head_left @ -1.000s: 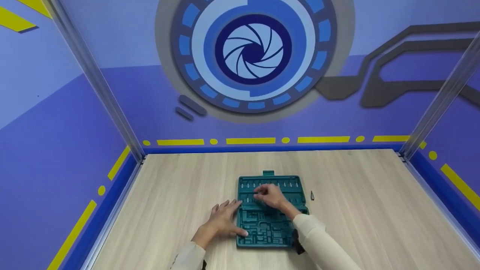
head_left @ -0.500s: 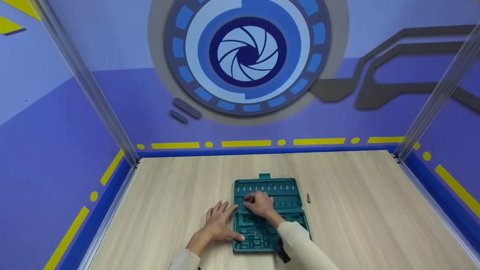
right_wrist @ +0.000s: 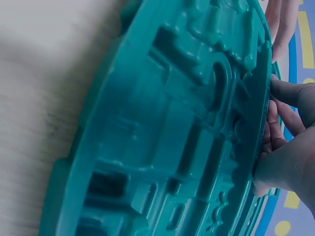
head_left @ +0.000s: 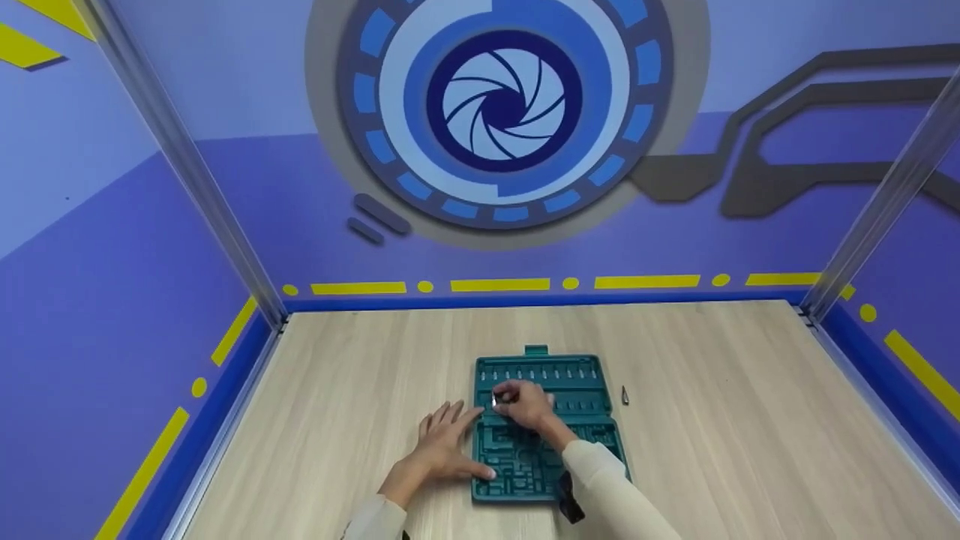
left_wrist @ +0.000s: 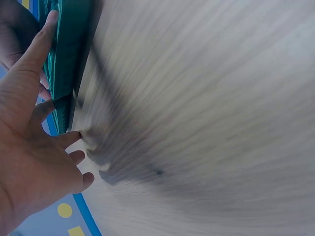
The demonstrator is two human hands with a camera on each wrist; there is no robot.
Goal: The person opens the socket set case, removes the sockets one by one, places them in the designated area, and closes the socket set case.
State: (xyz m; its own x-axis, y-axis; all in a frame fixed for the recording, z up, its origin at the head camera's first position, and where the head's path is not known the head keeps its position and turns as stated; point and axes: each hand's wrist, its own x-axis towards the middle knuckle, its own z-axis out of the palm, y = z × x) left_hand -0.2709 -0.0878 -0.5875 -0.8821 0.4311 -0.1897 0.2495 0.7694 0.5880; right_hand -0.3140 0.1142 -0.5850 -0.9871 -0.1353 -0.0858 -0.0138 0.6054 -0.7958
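Observation:
An open green plastic tool case (head_left: 517, 487) lies flat on the table, its moulded tray nearest me and its lid half farther off. A row of small metal bits (head_left: 531, 374) sits along the lid's far part. Over the lid's left part, my right hand (head_left: 525, 406) pinches a small shiny screwdriver bit (head_left: 495, 401) between thumb and fingers; in the right wrist view the fingers hide it. My left hand (head_left: 442, 451) lies at the case's left side with fingers spread. Its thumb rests on the tray's rim (left_wrist: 51, 59), and its index finger reaches the edge near the hinge.
A dark pointed bit (head_left: 625, 395) lies loose on the wooden table (head_left: 360, 375), right of the case. A latch tab (head_left: 536, 349) sticks out from the lid's far edge. Blue patterned walls (head_left: 225, 217) enclose the table at the back and both sides.
My right hand has shifted left and slightly nearer over the lid, and the shiny bit at its fingertips now shows. The left hand has stayed at the case's edge.

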